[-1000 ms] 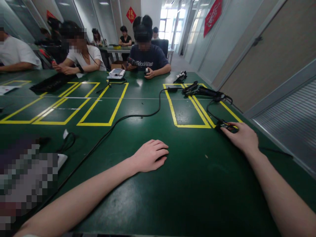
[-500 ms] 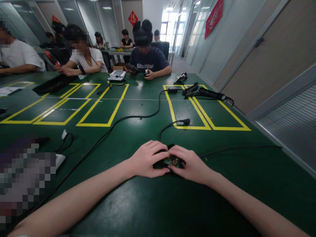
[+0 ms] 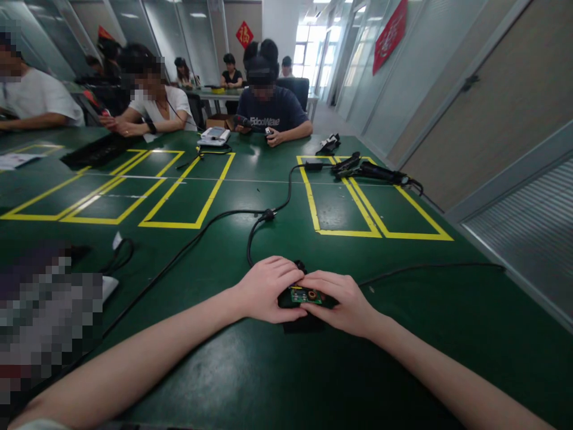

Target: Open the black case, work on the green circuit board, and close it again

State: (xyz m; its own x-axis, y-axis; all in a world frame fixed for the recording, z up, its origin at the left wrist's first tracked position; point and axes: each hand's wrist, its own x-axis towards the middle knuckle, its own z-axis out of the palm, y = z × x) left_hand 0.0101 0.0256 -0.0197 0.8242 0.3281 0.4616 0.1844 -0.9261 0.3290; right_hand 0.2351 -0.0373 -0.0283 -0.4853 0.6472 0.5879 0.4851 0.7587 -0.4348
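Observation:
Between my hands is a black device with an exposed green circuit board (image 3: pixel 299 296), a copper-coloured ring coil on its right part. My left hand (image 3: pixel 268 291) is curled round the device's left side, thumb at the near edge. From the other side, my right hand (image 3: pixel 348 298) grips its right end, with fingertips meeting the left hand's above the board. A dark flat piece (image 3: pixel 304 325) shows just below the board; whether it belongs to the device I cannot tell. A short black cord (image 3: pixel 249 242) emerges beyond my left hand and ends in a plug (image 3: pixel 268 214).
A long black cable (image 3: pixel 188 240) crosses the green table, with another cable (image 3: pixel 430 267) at right. Black tool-like gear (image 3: pixel 373 172) lies on yellow tape outlines. A white device (image 3: pixel 213 137) stands farther back. Several people sit opposite; one person (image 3: pixel 273 110) holds a tool.
The plug has swung left, from the right tape outline onto the long cable. The device has tilted, showing more of the circuit board. Both hands keep their hold.

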